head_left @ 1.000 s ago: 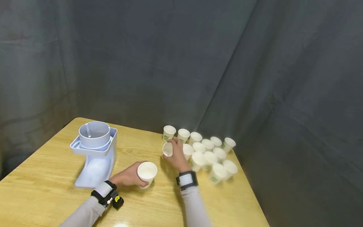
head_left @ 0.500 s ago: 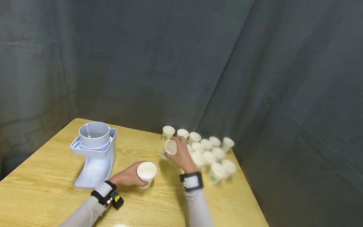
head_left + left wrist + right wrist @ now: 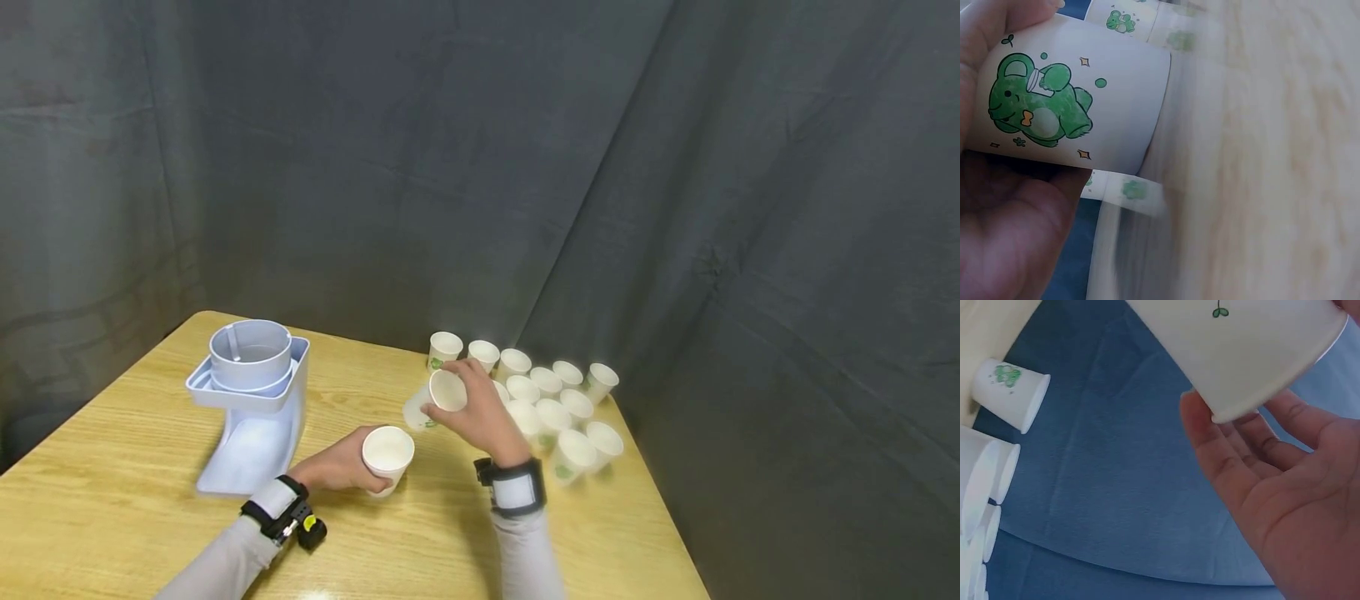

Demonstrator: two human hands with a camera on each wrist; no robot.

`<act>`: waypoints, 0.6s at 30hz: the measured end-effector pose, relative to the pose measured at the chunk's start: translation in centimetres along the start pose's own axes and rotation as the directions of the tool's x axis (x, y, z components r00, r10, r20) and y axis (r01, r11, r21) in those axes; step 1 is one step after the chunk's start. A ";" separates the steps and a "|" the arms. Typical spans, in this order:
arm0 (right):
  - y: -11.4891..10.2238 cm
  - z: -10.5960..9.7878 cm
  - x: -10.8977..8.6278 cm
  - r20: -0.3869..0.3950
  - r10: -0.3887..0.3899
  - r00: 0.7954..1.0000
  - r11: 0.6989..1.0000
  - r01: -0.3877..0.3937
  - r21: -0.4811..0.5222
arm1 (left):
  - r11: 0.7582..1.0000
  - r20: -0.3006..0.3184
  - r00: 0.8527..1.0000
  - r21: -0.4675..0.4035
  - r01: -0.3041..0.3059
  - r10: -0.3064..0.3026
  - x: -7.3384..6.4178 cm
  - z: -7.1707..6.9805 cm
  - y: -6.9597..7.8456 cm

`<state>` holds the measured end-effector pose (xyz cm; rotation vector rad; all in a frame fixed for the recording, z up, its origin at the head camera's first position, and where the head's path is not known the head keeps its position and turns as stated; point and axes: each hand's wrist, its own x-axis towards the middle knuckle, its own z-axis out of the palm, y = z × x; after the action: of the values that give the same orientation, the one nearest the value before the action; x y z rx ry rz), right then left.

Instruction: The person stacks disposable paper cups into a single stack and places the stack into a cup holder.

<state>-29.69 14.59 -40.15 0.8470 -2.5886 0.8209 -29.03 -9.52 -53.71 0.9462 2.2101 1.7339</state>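
Observation:
My left hand (image 3: 341, 463) holds a white paper cup (image 3: 388, 452) near the middle of the wooden table. A green bear is printed on this paper cup (image 3: 1122, 100) in the left wrist view. Farther back and to the right, my right hand (image 3: 483, 412) grips a second paper cup (image 3: 448, 392) near its rim. That cup is lifted and tilted, its base leaning left toward the first one. From the right wrist, the fingertips show at the rim of the held paper cup (image 3: 1247, 362). Both cups are apart in the head view.
Several more white paper cups (image 3: 576, 452) stand bunched at the table's back right. To the left is a pale blue-grey plastic stand (image 3: 251, 454) bearing a round container (image 3: 251, 367). Dark curtains (image 3: 420, 167) hang behind the table (image 3: 600, 542) and along its right side.
My right hand has lifted its paper cup off the table beside the group and tilted it, the base swinging left. My left hand and its cup have stayed in place.

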 end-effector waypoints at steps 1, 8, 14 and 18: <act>-0.1 -0.1 0.0 0.001 -0.007 1.000 1.000 0.007 0.007 | 1.000 0.003 1.000 -0.003 -0.001 0.001 0.0 0.0 0.0; -0.9 -0.2 0.0 0.070 -0.065 0.995 0.992 0.057 0.112 | 1.000 0.023 1.000 0.012 -0.021 0.020 0.2 -0.1 0.1; -1.8 0.6 0.1 0.210 -0.061 0.976 0.994 0.041 0.100 | 1.000 0.025 0.999 0.000 -0.029 0.029 0.3 -0.2 0.1; -2.3 1.1 0.1 0.266 -0.072 0.961 0.994 0.048 0.095 | 1.000 0.026 0.999 0.000 -0.029 0.029 0.2 -0.3 0.2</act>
<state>-28.46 12.37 -40.02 1.1285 -2.7586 0.8599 -29.25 -9.60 -53.43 1.0006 2.1918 1.7230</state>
